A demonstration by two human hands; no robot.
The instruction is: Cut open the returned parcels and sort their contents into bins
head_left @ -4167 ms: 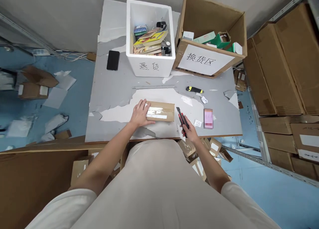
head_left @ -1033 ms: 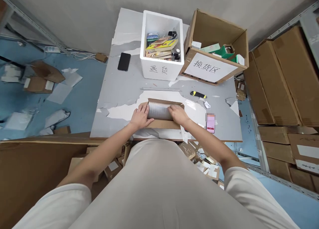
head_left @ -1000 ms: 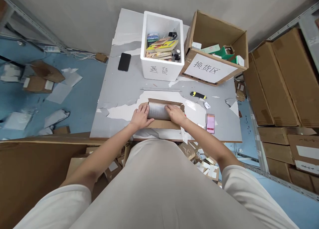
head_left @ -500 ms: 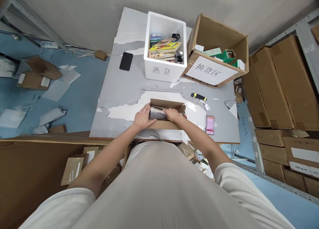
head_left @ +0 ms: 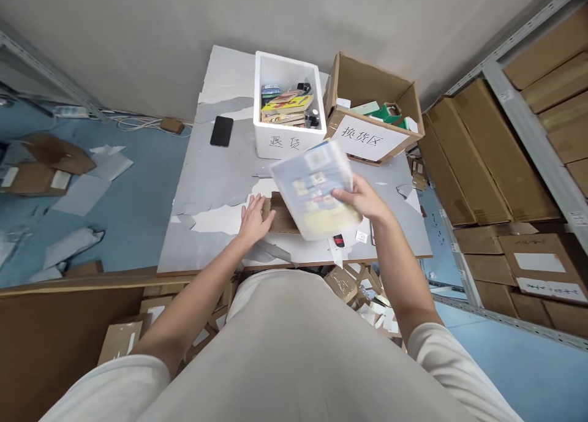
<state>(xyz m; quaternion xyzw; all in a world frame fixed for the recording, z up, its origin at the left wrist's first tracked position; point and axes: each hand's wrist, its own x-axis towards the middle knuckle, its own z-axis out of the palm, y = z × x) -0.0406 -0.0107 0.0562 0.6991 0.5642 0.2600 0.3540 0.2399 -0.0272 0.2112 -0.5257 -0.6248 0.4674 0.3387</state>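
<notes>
In my right hand [head_left: 365,198] is a book [head_left: 312,192] with a blue and yellow cover, gripped at its right edge with the thumb on top. It is tilted above the table and smeared by motion. My left hand [head_left: 255,220] lies with fingers spread on the left end of a small open cardboard box [head_left: 283,221]. The right part of that box is hidden behind the book.
A white foam box [head_left: 289,141] of books and small packs stands at the back. Beside it is a labelled cardboard box [head_left: 372,140] with small cartons. A black phone [head_left: 222,131] lies at left. A small black and red object [head_left: 339,241] lies near the front edge. Shelves of cartons [head_left: 487,158] stand at right.
My right hand has come up out of the small box, bringing the book to the right and above it. My left hand has stayed at the box's left end. The view has shifted slightly.
</notes>
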